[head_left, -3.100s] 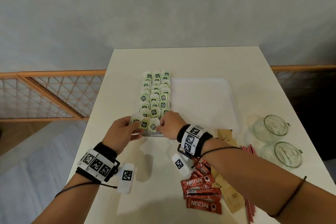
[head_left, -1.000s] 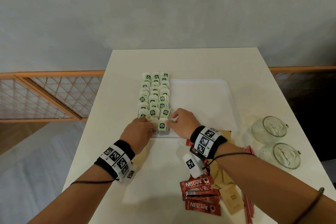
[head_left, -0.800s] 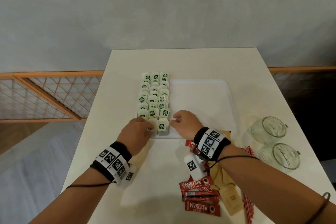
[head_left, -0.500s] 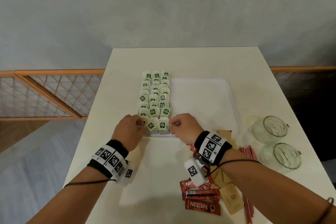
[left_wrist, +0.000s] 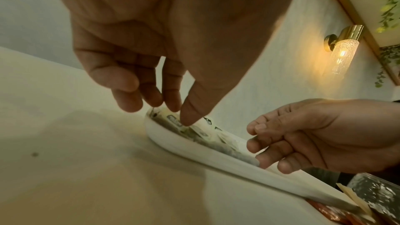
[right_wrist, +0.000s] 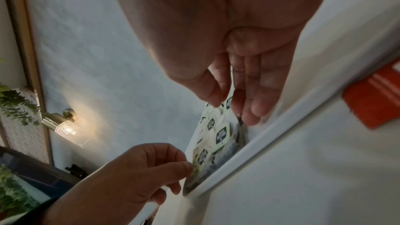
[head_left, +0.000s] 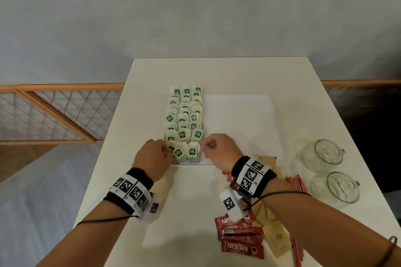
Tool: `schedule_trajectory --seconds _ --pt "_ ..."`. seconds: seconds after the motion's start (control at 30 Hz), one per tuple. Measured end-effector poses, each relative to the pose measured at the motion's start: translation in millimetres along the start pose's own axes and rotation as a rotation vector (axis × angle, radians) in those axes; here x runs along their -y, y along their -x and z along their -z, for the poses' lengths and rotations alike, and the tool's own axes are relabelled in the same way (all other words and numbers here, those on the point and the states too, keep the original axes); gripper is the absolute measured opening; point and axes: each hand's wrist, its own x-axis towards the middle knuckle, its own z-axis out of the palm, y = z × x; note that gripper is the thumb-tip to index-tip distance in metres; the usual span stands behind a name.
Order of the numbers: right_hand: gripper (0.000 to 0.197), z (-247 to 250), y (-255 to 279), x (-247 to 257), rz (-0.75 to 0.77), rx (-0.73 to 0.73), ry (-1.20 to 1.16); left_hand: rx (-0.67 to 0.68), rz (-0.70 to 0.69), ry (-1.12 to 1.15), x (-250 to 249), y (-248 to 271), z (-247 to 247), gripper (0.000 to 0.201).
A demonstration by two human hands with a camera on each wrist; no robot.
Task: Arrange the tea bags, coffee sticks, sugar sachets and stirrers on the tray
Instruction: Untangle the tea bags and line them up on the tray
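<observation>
Green-tagged tea bags point(head_left: 184, 115) fill three columns on the left part of the white tray point(head_left: 238, 128). My left hand point(head_left: 167, 150) pinches the near-left tea bag point(head_left: 171, 148) at the tray's front corner; thumb and forefinger meet on it in the left wrist view point(left_wrist: 179, 114). My right hand point(head_left: 204, 148), fingers curled, pinches the edge of the near-right tea bag point(head_left: 192, 152). Red coffee sticks point(head_left: 240, 238), brown sugar sachets point(head_left: 277, 238) and red stirrers point(head_left: 297, 182) lie on the table under my right forearm.
Two empty glass cups point(head_left: 325, 158) stand at the table's right edge. The right part of the tray holds nothing. An orange lattice railing point(head_left: 54, 112) runs left of the table, and a wall lamp point(left_wrist: 344, 50) glows behind.
Three seconds ago both hands held a row of three tea bags over the tray's near edge. That row now lies flat on the tray, and the hands have drawn slightly apart at its two ends.
</observation>
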Motion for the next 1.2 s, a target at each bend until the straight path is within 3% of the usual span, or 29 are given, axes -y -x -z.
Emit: schedule_trajectory --seconds 0.2,0.5,0.8,0.9,1.07,1.2 --pt "0.019 2 -13 3 0.008 -0.029 0.064 -0.045 0.009 0.049 -11 -11 5 0.02" --pt "0.014 -8 -19 12 -0.007 -0.02 0.044 -0.054 0.044 0.065 -21 -29 13 0.033" --pt "0.049 -5 -19 28 -0.065 -0.005 -0.05 -0.042 0.081 0.112 -23 -45 14 0.039" --pt "0.039 -12 -17 31 -0.064 -0.003 -0.082 -0.02 0.125 0.121 -23 -49 11 0.041" --pt "0.053 -16 -15 30 -0.076 -0.005 -0.073 -0.019 0.158 0.139 -19 -53 9 0.042" --pt "0.041 -6 -20 25 -0.1 -0.065 -0.114 -0.011 0.16 0.212 -17 -56 12 0.054"
